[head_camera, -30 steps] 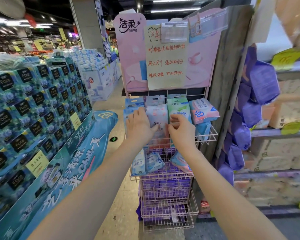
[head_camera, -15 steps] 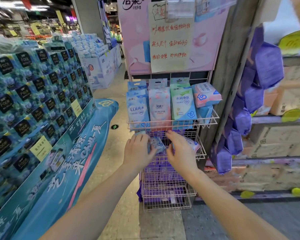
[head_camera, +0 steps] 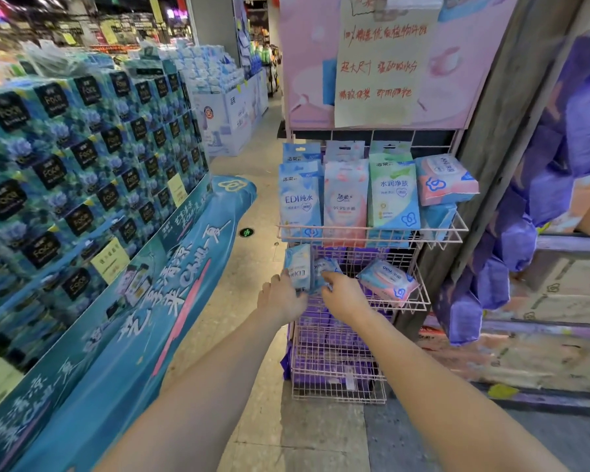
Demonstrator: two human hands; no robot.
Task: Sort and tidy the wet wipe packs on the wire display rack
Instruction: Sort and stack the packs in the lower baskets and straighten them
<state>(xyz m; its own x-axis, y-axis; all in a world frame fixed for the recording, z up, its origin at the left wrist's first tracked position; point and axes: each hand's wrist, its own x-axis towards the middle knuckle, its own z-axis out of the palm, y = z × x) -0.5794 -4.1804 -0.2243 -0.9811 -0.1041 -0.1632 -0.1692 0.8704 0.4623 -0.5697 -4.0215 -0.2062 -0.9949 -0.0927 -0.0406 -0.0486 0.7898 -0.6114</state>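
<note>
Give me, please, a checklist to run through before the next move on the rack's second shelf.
1. Grip of the left hand on the small EDI pack: ok, fingers curl round its lower edge and the pack is upright.
2. Grip of the right hand on the second small blue pack: cannot tell, fingertips touch it but the hold is hidden.
3. The tilted pink pack on the second shelf: not ok, it lies at the right end.
4. Front row of the top shelf: ok, the tall blue pack, tall pink pack and green pack stand upright.
5. Right end of the top shelf: not ok, the slanted pink pack lies on a blue pack.
</note>
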